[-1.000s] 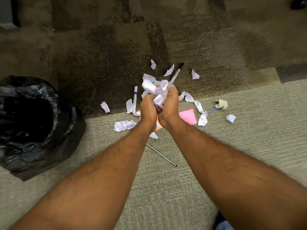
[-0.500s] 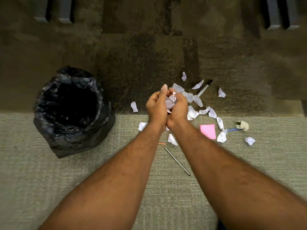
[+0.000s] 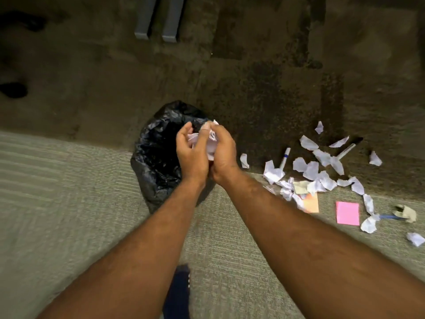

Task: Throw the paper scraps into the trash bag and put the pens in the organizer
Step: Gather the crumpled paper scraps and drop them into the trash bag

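Observation:
My left hand (image 3: 192, 153) and my right hand (image 3: 224, 153) are cupped together around a bunch of white paper scraps (image 3: 210, 143), held directly above the open mouth of the black trash bag (image 3: 156, 155). More white paper scraps (image 3: 310, 169) lie scattered on the carpet to the right. Among them lie a white pen with a blue band (image 3: 285, 157), a white pen with a black cap (image 3: 348, 149) and a blue pen (image 3: 391, 217) partly under scraps. No organizer is in view.
A pink sticky note (image 3: 347, 213), an orange note (image 3: 311, 203) and a beige crumpled piece (image 3: 408, 212) lie among the scraps. Two grey furniture legs (image 3: 158, 19) stand at the top. A dark blue sock (image 3: 178, 293) shows at the bottom.
Both hands lifted the bunch of scraps off the pile and carried it left, to above the trash bag. The view has swung left with them.

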The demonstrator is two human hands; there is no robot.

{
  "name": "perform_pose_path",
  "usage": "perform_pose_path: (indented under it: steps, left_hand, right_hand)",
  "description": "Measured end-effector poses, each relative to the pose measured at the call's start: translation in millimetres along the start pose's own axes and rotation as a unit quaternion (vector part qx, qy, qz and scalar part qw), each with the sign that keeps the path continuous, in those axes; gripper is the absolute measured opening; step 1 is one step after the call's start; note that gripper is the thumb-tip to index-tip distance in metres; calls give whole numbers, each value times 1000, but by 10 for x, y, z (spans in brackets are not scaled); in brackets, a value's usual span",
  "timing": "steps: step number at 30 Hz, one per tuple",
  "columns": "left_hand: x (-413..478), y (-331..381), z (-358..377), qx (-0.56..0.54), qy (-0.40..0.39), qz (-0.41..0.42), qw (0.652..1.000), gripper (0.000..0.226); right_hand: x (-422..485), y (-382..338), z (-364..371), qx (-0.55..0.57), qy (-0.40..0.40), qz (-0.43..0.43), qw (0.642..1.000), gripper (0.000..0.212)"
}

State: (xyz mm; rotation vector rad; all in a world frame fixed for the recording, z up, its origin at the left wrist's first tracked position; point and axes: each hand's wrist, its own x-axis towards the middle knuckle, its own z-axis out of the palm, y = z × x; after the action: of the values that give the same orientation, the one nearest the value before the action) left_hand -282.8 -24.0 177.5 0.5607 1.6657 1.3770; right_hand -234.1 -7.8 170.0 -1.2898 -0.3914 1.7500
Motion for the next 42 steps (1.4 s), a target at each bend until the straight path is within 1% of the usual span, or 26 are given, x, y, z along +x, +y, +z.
perform_pose_path:
  steps: [2,3,4,5,6,7,9,11,12,13,16,17,20,22,24,26,28,30,32,35,39,42]
  left_hand:
    - [135,48,-299,-6,-2,0,1000,64]
    - [189,62,-443,2,-4,2,1000,63]
    - [239,68,-590,22,-7,3,1000,62]
    - [284,60,-733,39,-10,7,999,61]
    - [322,52,-871,53,-11,2,999,64]
    - [356,53,-987,58,-17,-6,998,73]
    - [401,52,-1149,66,-36,-35,997,94]
    - [400,95,-1200,88,-42,-54,994,106]
    - [380,131,-1181,99,-43,-54,993,106]
    - [369,137,-1153,106,-51,-45,992,101]
    - [322,100,-1008,126,-81,-18,989,78]
    - [310,55,-916,134,-95,-9,986,73]
    - [174,-85,-583,190,-141,41,971,73]
    - [45,-174,-375,255,-159,109,947,60]
    - [-91,-331,-118,312,-194,181,912,50]
    - [-209,-483,93,354,-242,216,877,48]
    - [-298,-639,262,404,-282,232,839,50]
    - [-366,-811,399,454,-323,217,802,57]
    - [-420,-991,528,502,-356,177,768,67]
    - [-440,-1280,695,554,-383,137,727,81]
    - [-388,-1627,900,594,-397,122,688,88]
    - [-351,-1864,1044,625,-379,85,677,92]
  right_hand:
    - [22,39,166,-57,-13,-18,998,27]
    - [33,59,219,-91,-20,-33,995,25]
    - [33,78,253,-131,-25,-46,990,36]
    - [28,102,261,-174,-27,-56,983,53]
    - [25,123,244,-218,-25,-63,974,67]
    - [28,131,202,-249,-24,-72,966,73]
    - [35,128,72,-278,-19,-81,957,76]
    - [36,119,-74,-290,2,-95,952,78]
    - [44,117,-153,-294,10,-104,950,79]
    - [56,119,-239,-298,19,-110,948,78]
    - [60,110,-484,-314,24,-113,942,73]
    - [53,99,-596,-325,28,-116,938,72]
    - [5,79,-1007,-390,52,-139,909,67]
    - [-34,55,-1327,-466,64,-152,869,63]
    - [-93,2,-1744,-531,73,-141,832,61]
    - [-144,-52,-2128,-555,90,-113,819,59]
    - [-171,-116,-2475,-567,107,-103,810,57]
    - [-184,-172,-2786,-577,117,-87,804,61]
    - [-200,-211,-3060,-580,126,-59,803,67]
    - [-187,-187,-3416,-580,136,-33,802,72]
    - [-107,-107,-3753,-596,118,-23,794,78]
    - [-5,-34,-3908,-607,106,-23,788,82]
